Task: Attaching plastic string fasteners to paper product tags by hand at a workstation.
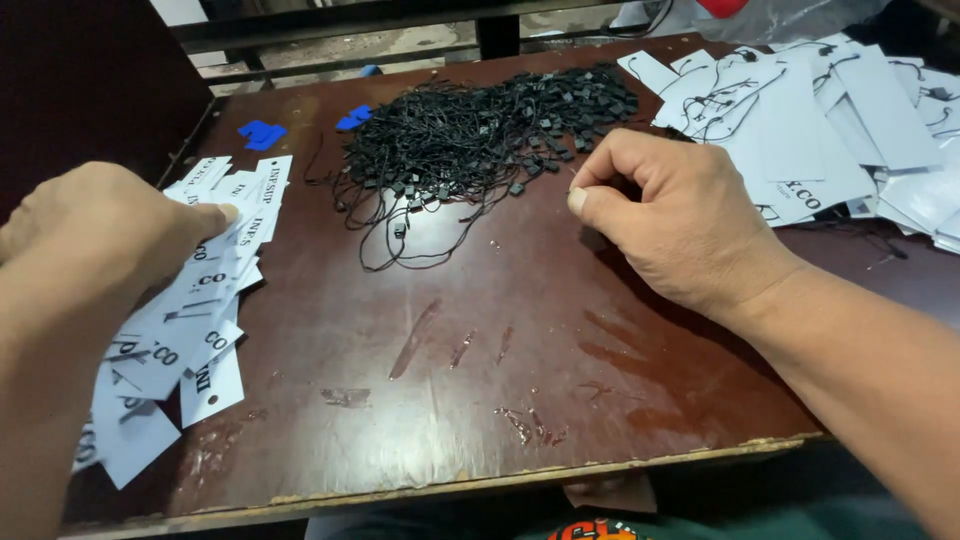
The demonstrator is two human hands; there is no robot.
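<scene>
White paper tags (190,310), printed in black, fanned out in a loose stack along the left edge of the table (480,350). Left hand (95,235) pressed down on top of that stack, thumb flat on the upper tags, fingers curled over, not really gripping, more pinning. Right hand (670,215) resting on the wood just beside a big tangle of black strings (470,135) at the back middle, fingers curled in and tips pinched close; can't tell if a string is actually caught in there. Off to the right, a messier heap of strung tags (820,130), well apart from the left stack. Couple of blue scraps (262,133) near the far left corner. Dark brown tabletop, scuffed and glossy.
</scene>
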